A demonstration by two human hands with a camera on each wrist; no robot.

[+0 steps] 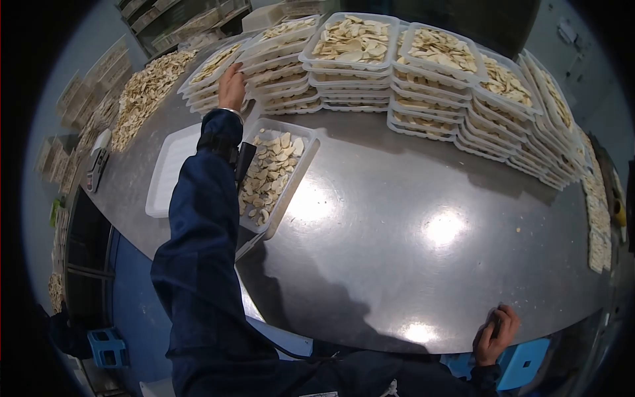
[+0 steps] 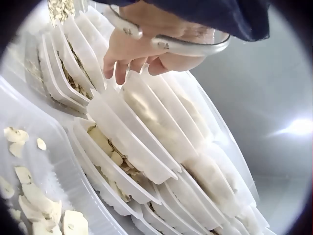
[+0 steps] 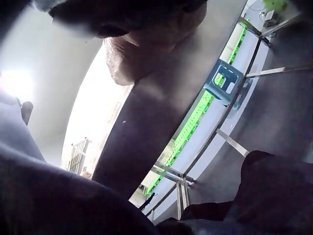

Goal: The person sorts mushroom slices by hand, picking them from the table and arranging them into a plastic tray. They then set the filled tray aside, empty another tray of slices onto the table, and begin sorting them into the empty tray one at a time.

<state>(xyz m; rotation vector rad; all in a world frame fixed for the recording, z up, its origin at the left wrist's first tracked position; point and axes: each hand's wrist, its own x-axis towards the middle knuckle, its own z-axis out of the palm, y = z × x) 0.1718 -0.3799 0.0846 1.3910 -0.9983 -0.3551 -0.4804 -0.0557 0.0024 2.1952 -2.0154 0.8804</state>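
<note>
The left hand (image 1: 231,88) reaches between two stacks of white trays filled with pale dried slices, at the back left. In the left wrist view the same hand (image 2: 146,44) has its fingers extended down at the rims of the stacked trays (image 2: 161,117); whether they press on a rim is unclear. Under the forearm lies an open tray of slices (image 1: 271,172), with a white tray or lid (image 1: 173,173) to its left. The right hand (image 1: 499,334) rests at the table's front edge, fingers loosely bent and holding nothing; in the right wrist view that hand (image 3: 146,54) is dark and partly cut off.
Several tall stacks of filled trays (image 1: 423,99) line the back of the metal table (image 1: 397,218). Loose slices (image 1: 149,89) form a heap at the far left, near a small device (image 1: 98,162). Blue stools (image 1: 108,347) stand on the floor.
</note>
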